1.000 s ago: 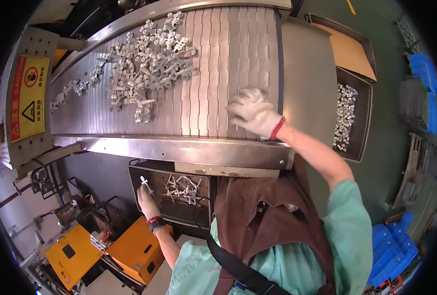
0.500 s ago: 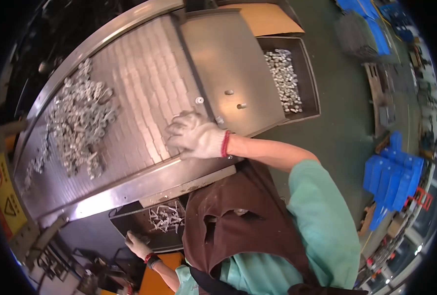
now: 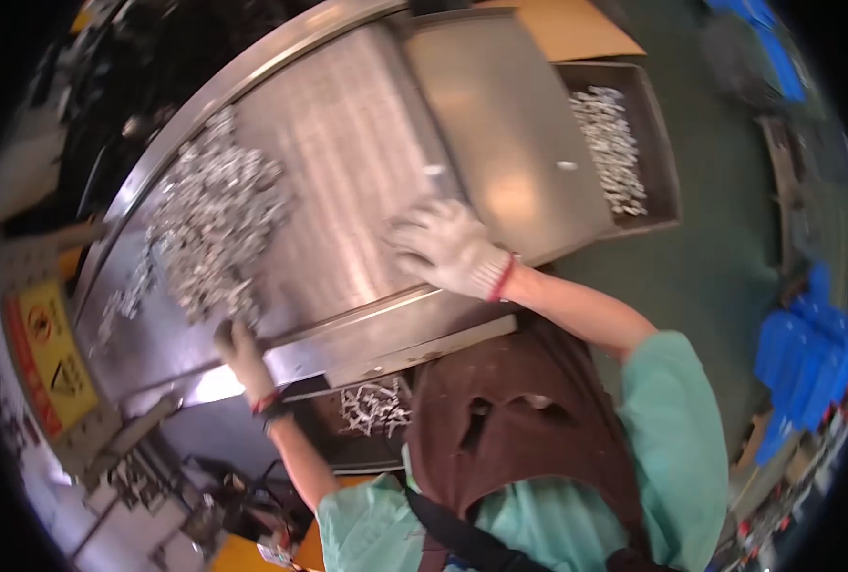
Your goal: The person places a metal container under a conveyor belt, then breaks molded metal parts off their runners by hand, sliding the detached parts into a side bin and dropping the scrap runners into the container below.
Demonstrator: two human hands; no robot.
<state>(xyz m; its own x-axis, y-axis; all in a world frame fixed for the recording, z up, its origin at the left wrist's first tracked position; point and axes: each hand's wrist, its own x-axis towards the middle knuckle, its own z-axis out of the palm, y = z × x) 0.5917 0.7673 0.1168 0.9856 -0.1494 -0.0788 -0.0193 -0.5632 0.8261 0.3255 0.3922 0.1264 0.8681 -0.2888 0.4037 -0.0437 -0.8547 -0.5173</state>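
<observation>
Over the right part of the metal conveyor belt (image 3: 338,124), my gloved right hand (image 3: 448,248) is held with its fingers apart and nothing visible in them. My gloved left hand (image 3: 243,357) is at the belt's front rail, its fingertips at the near edge of a pile of small metal parts (image 3: 209,214). Blur hides whether those fingers hold anything. A small pale part (image 3: 434,171) lies by the belt's right end, and another (image 3: 566,166) is on the smooth metal plate (image 3: 500,114).
Below the rail, a dark tray holds branched metal pieces (image 3: 374,407). Small parts fill much of a dark box (image 3: 658,143) at the right, beside cardboard (image 3: 577,29). A yellow caution sign (image 3: 52,353) stands left; blue bins (image 3: 801,362) are far right.
My left hand has moved from the lower tray up to the pile, and the branched piece it held earlier is no longer visible in it. A pale part now shows on the smooth plate. The view has turned.
</observation>
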